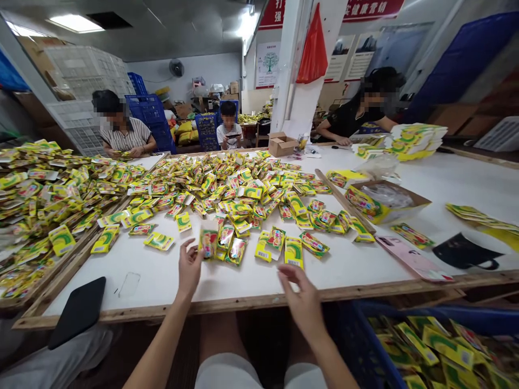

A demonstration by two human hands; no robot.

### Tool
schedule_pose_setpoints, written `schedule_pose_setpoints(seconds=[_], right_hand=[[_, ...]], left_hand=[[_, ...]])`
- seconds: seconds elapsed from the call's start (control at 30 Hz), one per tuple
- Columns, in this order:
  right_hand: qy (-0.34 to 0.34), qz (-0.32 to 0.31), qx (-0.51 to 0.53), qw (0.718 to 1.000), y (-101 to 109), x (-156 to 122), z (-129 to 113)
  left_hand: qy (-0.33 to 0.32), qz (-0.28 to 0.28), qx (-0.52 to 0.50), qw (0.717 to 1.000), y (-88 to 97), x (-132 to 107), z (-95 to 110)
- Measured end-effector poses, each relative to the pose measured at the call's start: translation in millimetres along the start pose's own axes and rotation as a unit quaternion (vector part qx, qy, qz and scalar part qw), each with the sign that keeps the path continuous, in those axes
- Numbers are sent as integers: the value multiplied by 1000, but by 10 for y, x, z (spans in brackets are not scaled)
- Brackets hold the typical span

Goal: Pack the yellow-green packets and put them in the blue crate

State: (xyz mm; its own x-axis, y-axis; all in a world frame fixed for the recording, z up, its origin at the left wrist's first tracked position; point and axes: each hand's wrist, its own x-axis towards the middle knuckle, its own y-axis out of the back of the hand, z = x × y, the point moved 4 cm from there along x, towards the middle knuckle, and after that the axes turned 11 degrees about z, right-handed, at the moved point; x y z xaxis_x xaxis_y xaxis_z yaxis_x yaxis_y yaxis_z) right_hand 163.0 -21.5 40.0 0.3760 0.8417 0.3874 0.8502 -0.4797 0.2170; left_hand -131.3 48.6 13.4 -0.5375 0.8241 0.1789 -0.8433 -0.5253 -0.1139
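Observation:
My left hand (pixel 190 267) is closed on a small printed carton (pixel 208 243), held upright just above the white tabletop, thumb and fingers at its left edge. Its pale flap sticks up at the top. Beside it lie more small yellow, green and red cartons (pixel 237 250). My right hand (pixel 300 289) hovers over the table's front edge with curved fingers apart and nothing visible in them. Just beyond its fingertips lies a yellow-green carton (pixel 294 251) with a barcode. A large heap of similar cartons (pixel 227 186) spreads behind both hands.
Wooden strips (pixel 344 202) divide the table. At right are an open box (pixel 383 201), a pink phone (pixel 411 258) and a black mask-like item (pixel 466 251). A dark phone (pixel 79 310) lies front left. A blue crate (pixel 365 340) holds cartons below. Several people sit across the table.

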Motion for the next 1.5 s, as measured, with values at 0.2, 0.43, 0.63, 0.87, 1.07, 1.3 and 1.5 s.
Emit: schedule_pose_setpoints(seconds=[0.2, 0.43, 0.63, 0.87, 1.07, 1.3, 1.5], right_hand=[[-65, -125, 177, 974, -830, -16, 6], [-77, -116, 123, 983, -668, -81, 276], [-54, -141, 134, 979, -616, 17, 346], [-8, -214, 96, 972, -599, 198, 317], [7, -188, 112, 976, -781, 242, 319], [4, -188, 118, 975, -768, 159, 275], [-10, -159, 83, 984, -766, 189, 234]], left_hand=[[50, -150, -78, 984, -531, -805, 57], [52, -236, -29, 970, -697, -962, -90], [65, -319, 0, 946, -723, -953, -95], [83, -335, -15, 938, -706, -872, -114], [-19, -255, 18, 967, -712, -728, -92], [-25, -232, 41, 972, -712, -739, -33], [-1, -193, 40, 980, -753, -715, 27]])
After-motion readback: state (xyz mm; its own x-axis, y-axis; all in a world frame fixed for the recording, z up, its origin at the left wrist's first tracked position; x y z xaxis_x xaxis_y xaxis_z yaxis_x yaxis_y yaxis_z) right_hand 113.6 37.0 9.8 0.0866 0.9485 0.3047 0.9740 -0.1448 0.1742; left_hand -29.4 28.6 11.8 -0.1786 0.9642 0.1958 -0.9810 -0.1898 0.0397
